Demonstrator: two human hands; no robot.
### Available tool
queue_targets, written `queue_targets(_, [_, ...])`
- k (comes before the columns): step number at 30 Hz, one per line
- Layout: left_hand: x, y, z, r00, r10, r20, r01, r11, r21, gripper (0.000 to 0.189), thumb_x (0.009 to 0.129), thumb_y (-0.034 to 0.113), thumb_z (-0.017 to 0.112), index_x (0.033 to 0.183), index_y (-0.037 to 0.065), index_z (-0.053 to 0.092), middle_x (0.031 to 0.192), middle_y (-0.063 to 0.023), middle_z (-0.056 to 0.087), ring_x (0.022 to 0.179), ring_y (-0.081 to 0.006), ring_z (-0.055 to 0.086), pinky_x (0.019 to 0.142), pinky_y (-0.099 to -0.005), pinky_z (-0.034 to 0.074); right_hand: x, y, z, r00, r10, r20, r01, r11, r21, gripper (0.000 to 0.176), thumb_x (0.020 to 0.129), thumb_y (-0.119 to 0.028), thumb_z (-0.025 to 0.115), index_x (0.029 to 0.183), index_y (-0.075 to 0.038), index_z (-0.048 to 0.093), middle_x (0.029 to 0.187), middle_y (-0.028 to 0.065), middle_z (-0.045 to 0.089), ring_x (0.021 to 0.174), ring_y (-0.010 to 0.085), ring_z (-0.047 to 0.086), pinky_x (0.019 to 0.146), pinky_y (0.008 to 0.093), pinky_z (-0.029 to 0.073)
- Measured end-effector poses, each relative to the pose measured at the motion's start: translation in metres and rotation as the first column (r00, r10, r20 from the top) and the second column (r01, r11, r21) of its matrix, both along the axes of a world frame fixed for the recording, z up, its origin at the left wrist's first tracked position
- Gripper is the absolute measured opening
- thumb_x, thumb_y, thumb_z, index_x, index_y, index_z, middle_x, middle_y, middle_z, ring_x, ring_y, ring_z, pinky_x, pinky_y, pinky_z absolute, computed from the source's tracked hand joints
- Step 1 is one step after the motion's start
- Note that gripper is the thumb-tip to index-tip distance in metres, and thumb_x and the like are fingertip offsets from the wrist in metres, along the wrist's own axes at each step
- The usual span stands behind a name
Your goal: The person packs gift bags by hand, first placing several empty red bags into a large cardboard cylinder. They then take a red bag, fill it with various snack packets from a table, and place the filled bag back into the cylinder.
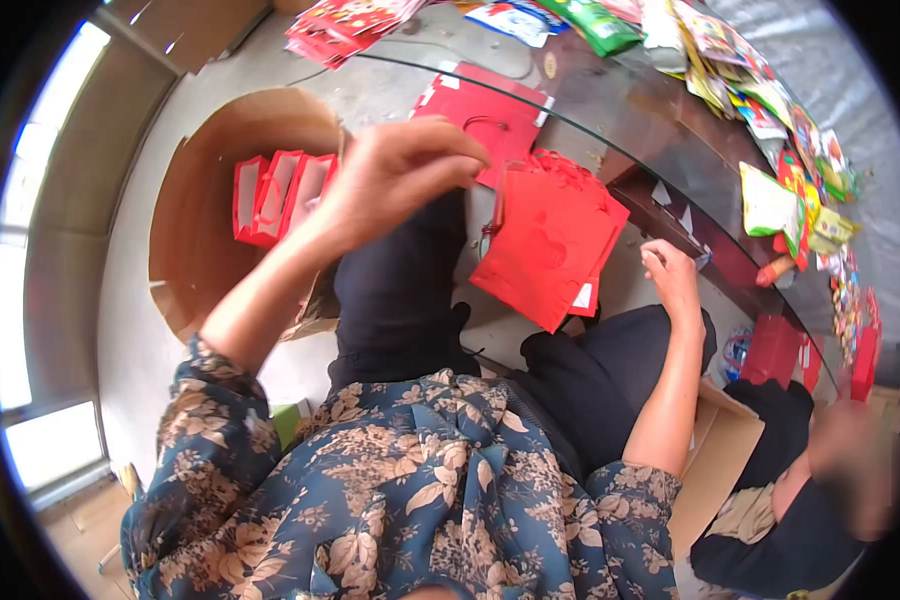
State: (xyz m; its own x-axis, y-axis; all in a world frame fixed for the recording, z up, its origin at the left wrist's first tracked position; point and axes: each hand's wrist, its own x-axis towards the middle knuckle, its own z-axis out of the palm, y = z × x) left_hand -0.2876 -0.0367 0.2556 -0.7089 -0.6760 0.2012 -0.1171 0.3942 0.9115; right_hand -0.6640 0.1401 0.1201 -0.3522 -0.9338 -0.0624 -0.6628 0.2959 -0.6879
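In the head view, with the clock centred on the middle of the picture, the left hand (405, 172) is raised at 11 o'clock, above a dark trouser leg (400, 290). Its bare forearm (285, 275) comes out of a floral sleeve (215, 430) at 8 o'clock and slants up towards 11, crossing in front of the near edge of a cardboard box (195, 220). The back of the hand faces up and the fingers bend towards 1 o'clock. Blur covers the fingertips, so I cannot tell whether they meet or stand apart.

The right hand (673, 280) is at 3 o'clock, its forearm rising almost upright from the sleeve at 4. The fingers curl inward, thumb and forefinger turned towards the middle; whether they touch or pinch something I cannot tell.

The red gift bags (545, 240) sit together at 2 o'clock, between the two hands and apart from the right one. They are tilted, with their cord handles at the upper end, in the space by the knees. Another red bag (505, 110) lies at 12 o'clock, just beyond the left hand. More small red bags (282, 195) stand in the cardboard box at 10 o'clock. Snack packets (770, 205) lie on a glass tabletop (610, 95) around 1 to 3 o'clock.
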Motion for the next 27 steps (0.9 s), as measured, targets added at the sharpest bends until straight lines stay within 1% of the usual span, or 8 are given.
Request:
queue_targets(3, [-0.066,0.009,-0.024,0.988,-0.142,-0.054,0.152,0.939,0.308,0.017,0.097,0.013,0.068,0.108,0.001,0.072,0.096,-0.0009,0.071,0.083,-0.0083,0.064,0.075,-0.0245,0.053,0.0,0.0,-0.007,0.999,-0.033,0.019,0.033,0.999,-0.008,0.018,0.092,-0.02,0.064,0.099,-0.005,0.071,0.08,0.0148,0.07,0.075,0.0272,0.071,0.069,0.0373,0.053])
queue_targets(5, [-0.102,0.009,-0.064,0.986,-0.165,-0.025,0.167,0.972,0.164,0.021,0.096,0.017,0.069,0.112,0.003,0.071,0.097,0.0005,0.071,0.081,-0.0064,0.06,0.074,-0.0235,0.052,-0.001,0.0,-0.009,0.999,-0.036,0.007,0.036,0.999,-0.009,0.018,0.092,-0.023,0.065,0.101,-0.009,0.071,0.088,0.0158,0.072,0.087,0.0341,0.071,0.076,0.0413,0.053])
queue_targets(6, [-0.117,0.009,-0.081,0.989,-0.133,0.061,0.126,0.986,0.108,0.027,0.091,0.015,0.071,0.115,0.002,0.07,0.105,-0.01,0.072,0.088,-0.0188,0.067,0.081,-0.0326,0.054,-0.001,0.0,-0.008,0.999,-0.05,-0.012,0.05,0.999,0.013,0.018,0.091,-0.024,0.065,0.1,-0.01,0.071,0.091,0.0155,0.072,0.09,0.0357,0.07,0.078,0.043,0.053])
queue_targets(9, [-0.125,0.003,-0.149,0.998,-0.048,0.031,0.046,0.997,0.061,0.036,0.09,0.017,0.072,0.122,0.002,0.067,0.107,-0.0137,0.072,0.094,-0.0237,0.069,0.084,-0.0349,0.054,0.012,-0.006,0.0,0.998,-0.063,-0.016,0.064,0.997,0.033,0.018,0.091,-0.026,0.065,0.098,-0.011,0.071,0.095,0.0157,0.072,0.094,0.0371,0.069,0.082,0.0461,0.053])
queue_targets(13, [-0.105,0.0,-0.228,0.927,0.144,0.347,-0.19,0.976,0.103,0.048,0.087,0.019,0.074,0.13,0.002,0.063,0.111,-0.0151,0.071,0.104,-0.0243,0.069,0.09,-0.0355,0.054,0.025,-0.008,0.015,0.994,-0.088,-0.067,0.094,0.991,0.092,0.019,0.091,-0.026,0.065,0.098,-0.01,0.071,0.096,0.0168,0.072,0.097,0.0381,0.068,0.085,0.0466,0.053])
queue_targets(14, [-0.102,-0.001,-0.243,0.896,0.165,0.412,-0.247,0.957,0.155,0.051,0.086,0.019,0.074,0.133,0.002,0.062,0.116,-0.0144,0.07,0.107,-0.0242,0.068,0.091,-0.0346,0.053,0.024,-0.008,0.009,0.995,-0.061,-0.075,0.062,0.998,0.016,0.02,0.092,-0.022,0.065,0.097,-0.003,0.069,0.077,0.0092,0.068,0.067,0.0184,0.066,0.068,0.0352,0.052])
queue_targets(15, [-0.095,-0.002,-0.255,0.859,0.184,0.477,-0.311,0.929,0.2,0.053,0.086,0.018,0.074,0.135,0.002,0.06,0.12,-0.0137,0.069,0.11,-0.0242,0.067,0.092,-0.0337,0.053,0.024,-0.007,0.008,0.997,-0.056,-0.059,0.056,0.998,0.003,0.02,0.092,-0.022,0.065,0.097,-0.002,0.069,0.077,0.0092,0.068,0.067,0.0185,0.066,0.068,0.0353,0.052])
queue_targets(27, [-0.077,-0.011,-0.289,0.715,0.193,0.672,-0.347,0.932,0.103,0.057,0.075,0.023,0.079,0.127,0.004,0.065,0.11,-0.0157,0.074,0.1,-0.0273,0.072,0.088,-0.0381,0.055,0.027,-0.006,0.009,0.999,-0.037,-0.031,0.036,0.998,-0.046,0.019,0.092,-0.02,0.066,0.098,-0.002,0.069,0.079,0.0111,0.069,0.067,0.0205,0.066,0.067,0.0367,0.052])
